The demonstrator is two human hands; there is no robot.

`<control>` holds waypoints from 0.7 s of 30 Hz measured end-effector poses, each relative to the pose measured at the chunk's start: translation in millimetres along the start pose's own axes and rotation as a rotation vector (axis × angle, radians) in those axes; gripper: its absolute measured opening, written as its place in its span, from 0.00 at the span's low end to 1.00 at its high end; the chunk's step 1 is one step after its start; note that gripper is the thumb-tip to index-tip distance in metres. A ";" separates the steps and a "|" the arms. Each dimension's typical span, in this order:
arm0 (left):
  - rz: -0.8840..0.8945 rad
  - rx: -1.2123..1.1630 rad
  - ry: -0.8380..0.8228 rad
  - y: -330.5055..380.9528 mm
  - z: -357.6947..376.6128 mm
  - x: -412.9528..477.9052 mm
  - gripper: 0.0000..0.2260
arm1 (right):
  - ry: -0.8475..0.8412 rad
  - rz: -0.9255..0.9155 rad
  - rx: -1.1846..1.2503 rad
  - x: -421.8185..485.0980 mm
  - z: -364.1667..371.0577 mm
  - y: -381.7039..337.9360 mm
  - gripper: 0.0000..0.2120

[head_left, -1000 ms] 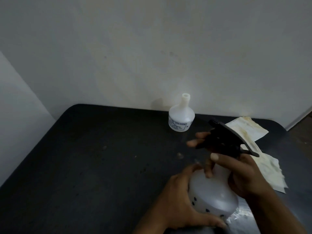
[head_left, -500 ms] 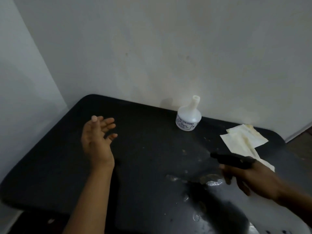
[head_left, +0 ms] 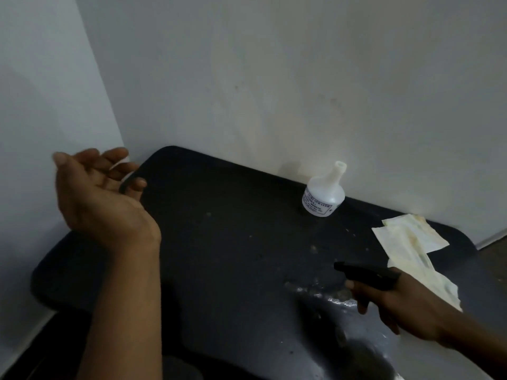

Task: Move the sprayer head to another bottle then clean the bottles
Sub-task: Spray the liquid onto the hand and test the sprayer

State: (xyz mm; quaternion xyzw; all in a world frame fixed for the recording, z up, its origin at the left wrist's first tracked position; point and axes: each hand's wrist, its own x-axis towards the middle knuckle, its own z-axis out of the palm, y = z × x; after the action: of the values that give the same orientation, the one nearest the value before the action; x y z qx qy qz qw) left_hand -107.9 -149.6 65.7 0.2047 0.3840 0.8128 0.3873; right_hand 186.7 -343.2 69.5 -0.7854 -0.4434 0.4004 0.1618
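Observation:
A small white bottle with a bare neck and a printed label stands upright at the back of the black table, close to the wall. My right hand grips the black sprayer head low over the table's right side, its nozzle pointing left. My left hand is raised over the table's far left corner, palm up, fingers relaxed and holding nothing. The bottle under the sprayer head is out of view.
Pale stained cloths lie at the right of the table, behind my right hand. Wet patches glisten on the tabletop near the sprayer. Walls close the back and left sides. The floor shows at the far right.
A second ago both hands held the dotted white bottle and its sprayer. My left hand let go and rose to the left; the view swung, and the dotted bottle dropped out of sight.

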 end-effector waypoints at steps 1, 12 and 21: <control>-0.005 -0.013 0.013 4.6 -1.1 4.4 0.11 | -0.033 -0.003 -0.027 2.1 4.0 -3.6 0.08; 0.021 -0.051 0.045 20.4 -2.3 8.6 0.14 | -0.072 -0.158 -0.085 60.6 41.4 -62.8 0.16; -0.023 -0.056 -0.027 20.9 -0.7 5.5 0.14 | 0.050 -0.245 0.037 86.1 53.7 -111.3 0.25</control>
State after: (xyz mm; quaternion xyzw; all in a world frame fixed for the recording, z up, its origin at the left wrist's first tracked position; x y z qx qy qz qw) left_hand -121.6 -154.1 81.9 0.2004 0.3580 0.8158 0.4076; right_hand 106.7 -215.7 61.8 -0.7319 -0.5245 0.3659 0.2353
